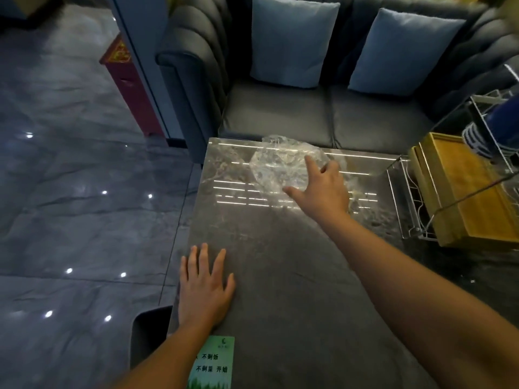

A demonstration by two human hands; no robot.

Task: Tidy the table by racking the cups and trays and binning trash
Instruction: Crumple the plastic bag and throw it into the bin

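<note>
Dark tufted sofa (280, 113) behind the table, carrying two light blue cushions (292, 40) upright against its back. Green printed sticker (213, 363) on near table edge. Red stand (126, 80) on glossy grey floor (70, 192).

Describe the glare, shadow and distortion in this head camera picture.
Head view: bright strip-light reflections streak the far end of the table and glint on the clear plastic wrap under the right hand; pinpoint glare dots the floor; the near tabletop by the left hand is dim; wide-angle bending curves the sofa.
</note>
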